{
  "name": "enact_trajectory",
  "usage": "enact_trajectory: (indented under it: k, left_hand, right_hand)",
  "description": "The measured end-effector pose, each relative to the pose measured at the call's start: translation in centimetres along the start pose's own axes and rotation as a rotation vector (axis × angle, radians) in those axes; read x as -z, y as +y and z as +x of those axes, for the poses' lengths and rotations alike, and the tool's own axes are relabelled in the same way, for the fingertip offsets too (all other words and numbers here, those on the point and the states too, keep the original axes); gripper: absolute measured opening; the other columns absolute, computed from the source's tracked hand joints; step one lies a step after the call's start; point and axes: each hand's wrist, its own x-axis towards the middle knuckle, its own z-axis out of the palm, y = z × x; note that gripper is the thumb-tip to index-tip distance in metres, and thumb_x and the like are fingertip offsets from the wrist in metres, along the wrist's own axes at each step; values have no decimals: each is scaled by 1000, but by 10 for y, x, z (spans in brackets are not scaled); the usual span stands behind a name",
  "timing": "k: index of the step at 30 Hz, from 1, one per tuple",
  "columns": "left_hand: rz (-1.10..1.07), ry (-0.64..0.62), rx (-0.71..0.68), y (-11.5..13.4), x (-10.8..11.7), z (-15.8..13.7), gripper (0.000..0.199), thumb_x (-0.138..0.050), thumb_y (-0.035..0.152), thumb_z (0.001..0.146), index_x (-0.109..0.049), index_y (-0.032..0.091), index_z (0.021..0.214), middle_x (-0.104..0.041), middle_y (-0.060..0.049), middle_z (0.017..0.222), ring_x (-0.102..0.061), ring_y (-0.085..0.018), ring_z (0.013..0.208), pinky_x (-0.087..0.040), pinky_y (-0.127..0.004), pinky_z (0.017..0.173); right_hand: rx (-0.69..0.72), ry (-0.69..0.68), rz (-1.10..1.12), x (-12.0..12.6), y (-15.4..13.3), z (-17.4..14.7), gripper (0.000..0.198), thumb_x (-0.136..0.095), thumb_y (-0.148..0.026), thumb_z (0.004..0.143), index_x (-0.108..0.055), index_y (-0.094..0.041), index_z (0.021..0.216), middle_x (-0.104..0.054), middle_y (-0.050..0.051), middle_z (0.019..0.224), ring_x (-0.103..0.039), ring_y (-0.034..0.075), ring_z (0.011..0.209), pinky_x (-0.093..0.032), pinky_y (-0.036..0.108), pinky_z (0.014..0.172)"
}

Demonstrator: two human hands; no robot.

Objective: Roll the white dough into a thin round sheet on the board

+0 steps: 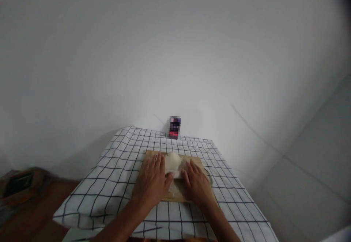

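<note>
A pale lump of dough (173,162) lies on a wooden board (175,195) in the middle of the table. My left hand (152,181) rests flat on the board, its fingertips and thumb against the dough's left side. On the other side my right hand (196,184) lies palm down, fingers touching the dough's right edge. Both hands press around the near side of the dough and hide part of the board.
A white cloth with a black grid (117,169) covers the table. A small dark object (174,127) stands at the table's far edge against the white wall. A brown piece of furniture with dark items (22,187) sits low at the left.
</note>
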Motion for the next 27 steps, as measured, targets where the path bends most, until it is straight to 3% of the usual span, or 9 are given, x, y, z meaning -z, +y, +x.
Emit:
enact_trajectory:
  k: [3, 6, 9, 12, 16, 21, 27]
  left_hand:
    - [-36, 28, -36, 3, 5, -18, 70, -42, 56, 100, -47, 5, 148, -49, -24, 155, -46, -37, 144, -33, -57, 120]
    - [-109, -66, -63, -2, 11, -20, 63, -42, 54, 101, -50, 11, 146, -55, -20, 151, -51, -35, 141, -38, -55, 117]
    - [-187, -209, -25, -13, 16, 3, 55, -37, 46, 103, -49, 14, 146, -56, -18, 151, -51, -32, 140, -42, -51, 114]
    - [-219, -260, 102, -21, 14, 41, 53, -39, 42, 102, -50, 14, 145, -49, -19, 156, -48, -34, 141, -40, -50, 113]
    - [-273, -314, 159, -23, -3, 80, 41, -44, 43, 98, -66, 15, 119, -70, -18, 121, -63, -35, 118, -46, -48, 102]
    - [-385, -369, 122, -26, -23, 99, 36, -57, 47, 90, -67, 17, 107, -72, -14, 113, -66, -29, 104, -49, -37, 88]
    - [-575, -546, -64, -35, -16, 108, 37, -60, 50, 87, -71, 20, 106, -77, -5, 102, -70, -22, 91, -51, -30, 77]
  right_hand:
    - [23, 27, 80, 9, -6, -18, 43, -43, -44, 106, -58, -20, 138, -57, 12, 148, -53, 29, 135, -44, 45, 110]
    - [40, 43, 170, 18, -10, -30, 33, -57, -46, 100, -63, -26, 126, -67, 8, 129, -59, 29, 121, -48, 44, 102]
    - [2, 58, 201, 20, -10, -34, 27, -66, -44, 95, -66, -27, 115, -68, 6, 115, -63, 28, 108, -50, 43, 95]
    - [-21, 69, 217, 18, -10, -34, 24, -70, -42, 92, -67, -27, 110, -67, 6, 110, -63, 28, 104, -50, 43, 92]
    - [-32, 85, 237, 17, -11, -34, 21, -74, -38, 89, -67, -28, 106, -67, 5, 108, -63, 27, 104, -50, 41, 91]
    - [-43, 98, 237, 16, -12, -34, 23, -80, -39, 84, -68, -27, 100, -68, 4, 104, -63, 26, 100, -49, 38, 87]
    - [9, 67, 240, 20, -12, -37, 26, -80, -43, 83, -68, -28, 101, -69, 3, 104, -64, 26, 99, -49, 38, 87]
